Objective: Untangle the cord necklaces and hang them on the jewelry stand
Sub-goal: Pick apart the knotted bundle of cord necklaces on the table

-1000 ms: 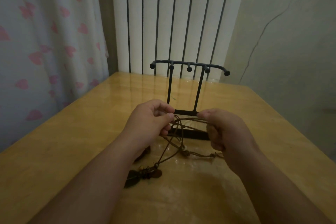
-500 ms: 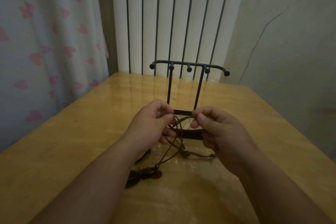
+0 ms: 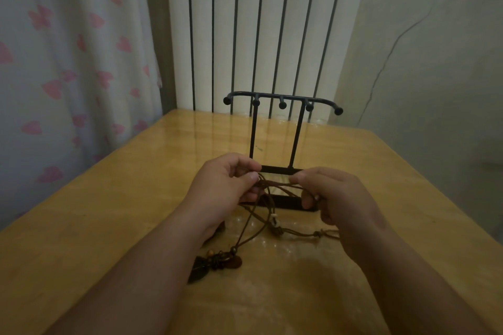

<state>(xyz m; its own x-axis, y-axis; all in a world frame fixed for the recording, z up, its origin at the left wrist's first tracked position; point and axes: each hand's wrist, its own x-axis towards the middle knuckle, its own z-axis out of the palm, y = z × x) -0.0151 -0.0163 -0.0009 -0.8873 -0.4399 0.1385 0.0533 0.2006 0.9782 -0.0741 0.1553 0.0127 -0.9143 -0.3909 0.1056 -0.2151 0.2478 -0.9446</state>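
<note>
Right hand rightward, cords to left hand

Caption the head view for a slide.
The left hand and right hand pinch tangled cord necklaces over the table, before the black jewelry stand.

The jewelry stand rises just behind the tangled cords; bare worktop stretches to its left and right.

The jewelry stand is black. The cord necklaces are brown, with a small white bead on one strand and dark brown and amber pendants. The table is glossy honey-yellow wood. The curtain is white with pink hearts. The radiator is cream with dark vertical gaps.
</note>
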